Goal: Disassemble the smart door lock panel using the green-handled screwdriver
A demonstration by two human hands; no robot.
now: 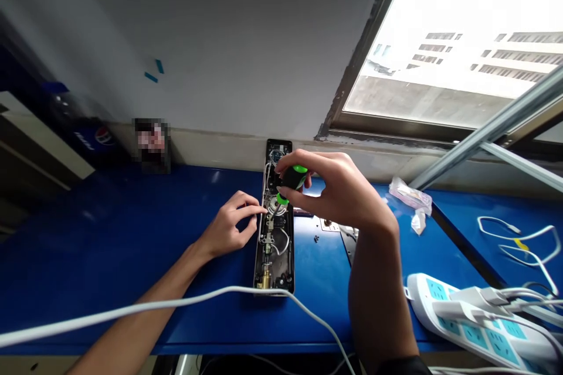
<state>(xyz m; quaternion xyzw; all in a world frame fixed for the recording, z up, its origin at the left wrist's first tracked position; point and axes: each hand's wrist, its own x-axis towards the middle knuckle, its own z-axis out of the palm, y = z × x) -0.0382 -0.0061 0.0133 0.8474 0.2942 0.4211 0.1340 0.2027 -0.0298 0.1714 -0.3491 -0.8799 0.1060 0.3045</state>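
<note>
Long black case (pixel 279 262), lid off, innards showing, lay lengthwise mid-bench, far end up by the wall (pixel 237 70), near end short of the bench's front edge. Blue bench (pixel 176 211) surface stretched wide to the left of the case; the right side was tighter, with loose small screws (pixel 316 239) and a dark plate (pixel 349 241) partly behind the right forearm.

Right hand (pixel 341 187): fingers clamped on the green-and-black handle of a screwdriver (pixel 294 179), held tilted, shaft pointing down into the case near a white coil of wire (pixel 277 207). Couldn't tell whether the tip touched a screw. Left hand (pixel 229 224): index and thumb apart, loosely curved, fingertips at the case's left edge, apparently touching it.

White cable (pixel 211 297) ran across the front, overlapping the case's near end in view and passing over the left forearm. Power strip (pixel 424 304) with plugs in it took up the front right corner. Clear plastic bag (pixel 407 192) sat back right, near a slanting metal strut (pixel 475 135); thin white cord (pixel 534 249) lay farther right. Pepsi bottle (pixel 90 135) stood back left.
</note>
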